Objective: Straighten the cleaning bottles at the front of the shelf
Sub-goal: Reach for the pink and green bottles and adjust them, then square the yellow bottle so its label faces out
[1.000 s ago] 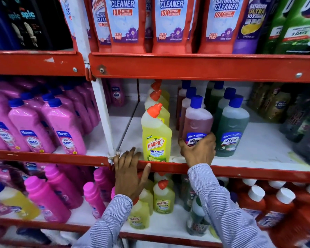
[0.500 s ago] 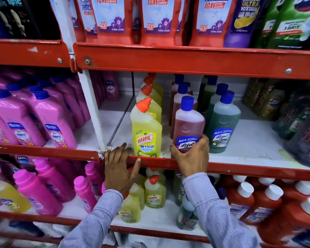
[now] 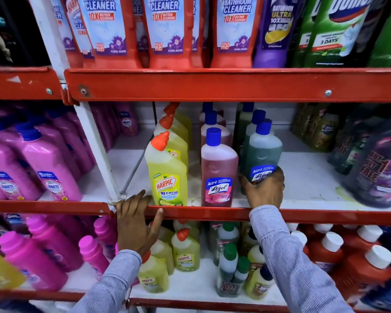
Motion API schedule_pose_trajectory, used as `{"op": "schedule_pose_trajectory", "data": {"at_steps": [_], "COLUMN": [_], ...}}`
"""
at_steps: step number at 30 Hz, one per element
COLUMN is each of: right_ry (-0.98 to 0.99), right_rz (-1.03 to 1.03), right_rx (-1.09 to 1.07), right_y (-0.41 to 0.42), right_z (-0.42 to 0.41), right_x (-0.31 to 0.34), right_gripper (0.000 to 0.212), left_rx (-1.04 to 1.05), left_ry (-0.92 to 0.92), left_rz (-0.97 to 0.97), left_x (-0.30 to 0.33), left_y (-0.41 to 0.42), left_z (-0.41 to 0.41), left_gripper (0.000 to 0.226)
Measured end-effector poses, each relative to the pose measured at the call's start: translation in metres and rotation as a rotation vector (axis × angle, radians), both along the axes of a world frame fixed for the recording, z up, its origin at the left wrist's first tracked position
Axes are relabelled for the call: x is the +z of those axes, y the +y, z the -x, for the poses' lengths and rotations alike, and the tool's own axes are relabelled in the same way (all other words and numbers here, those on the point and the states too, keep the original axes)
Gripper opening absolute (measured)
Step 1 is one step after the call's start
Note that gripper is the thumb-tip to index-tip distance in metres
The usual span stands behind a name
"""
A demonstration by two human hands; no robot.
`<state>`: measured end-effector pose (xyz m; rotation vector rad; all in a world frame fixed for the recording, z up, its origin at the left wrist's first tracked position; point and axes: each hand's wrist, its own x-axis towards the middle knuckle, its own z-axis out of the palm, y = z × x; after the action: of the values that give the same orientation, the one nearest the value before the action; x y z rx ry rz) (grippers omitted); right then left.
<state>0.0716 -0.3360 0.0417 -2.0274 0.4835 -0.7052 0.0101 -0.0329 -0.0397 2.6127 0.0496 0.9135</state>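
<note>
Right hand (image 3: pixel 263 192) grasps the green bottle (image 3: pixel 261 154) at its base. Left hand (image 3: pixel 137 219) rests released on the shelf edge (image 3: pixel 201 212); fingertip contact apparently partial

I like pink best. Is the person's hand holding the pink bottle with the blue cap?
No, the right hand grips the green blue-capped plastic bottle; the pink blue-capped plastic bottle stands untouched.

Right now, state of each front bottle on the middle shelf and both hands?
Yellow Harpic bottle: upright at the shelf's front edge, capped, untouched.
Pink Lizol bottle: upright, capped, untouched.
Green Lizol bottle: capped, set further back than the pink one, held at its base.
Right hand: grip closed on the green Lizol bottle.
Left hand: open, resting on the red shelf rail.
</note>
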Motion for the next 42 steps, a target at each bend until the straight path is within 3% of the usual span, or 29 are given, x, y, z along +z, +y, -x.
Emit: {"op": "schedule_pose_trajectory", "data": {"at_steps": [8, 21, 23, 25, 27, 30, 32, 35, 39, 42], "right_ry": [0.001, 0.016, -0.088, -0.294, -0.532, -0.699, -0.656, -0.410, -0.119, -0.032], "right_rz": [0.133, 0.126, 0.124, 0.121, 0.111, 0.179, 0.252, 0.289, 0.288, 0.269], "right_rx": [-0.051, -0.056, -0.085, -0.144, -0.158, 0.061, 0.286, 0.518, 0.631, 0.686], "right_y": [-0.007, -0.012, 0.010, 0.038, 0.047, 0.063, 0.076, 0.095, 0.118, 0.123], "right_z": [0.021, 0.039, 0.048, 0.062, 0.073, 0.086, 0.088, 0.079, 0.061, 0.053], "right_x": [-0.010, -0.009, -0.005, 0.002, 0.005, 0.003, -0.003, -0.014, -0.012, -0.008], "right_gripper": [0.089, 0.102, 0.106, 0.094, 0.068, 0.031, 0.024, 0.032, 0.054, 0.060], "left_rx": [0.002, -0.002, 0.002, -0.005, -0.025, -0.063, -0.088, -0.133, -0.329, -0.485], "left_ry": [0.012, 0.043, 0.023, 0.018, 0.041, 0.082, 0.093, 0.099, 0.150, 0.280], "left_rz": [-0.006, -0.008, 0.008, 0.007, 0.000, -0.004, 0.028, 0.123, 0.359, 0.526], "left_x": [0.001, 0.005, 0.008, 0.013, 0.015, 0.015, 0.015, 0.024, 0.044, 0.052], "left_y": [-0.001, -0.007, 0.012, 0.031, 0.025, 0.015, 0.011, 0.009, 0.026, 0.030], "left_z": [0.002, 0.002, 0.005, 0.007, 0.005, 0.008, 0.012, 0.016, -0.001, -0.016], "left_gripper": [0.051, 0.053, 0.054, 0.055, 0.055, 0.056, 0.055, 0.056, 0.059, 0.053]}}
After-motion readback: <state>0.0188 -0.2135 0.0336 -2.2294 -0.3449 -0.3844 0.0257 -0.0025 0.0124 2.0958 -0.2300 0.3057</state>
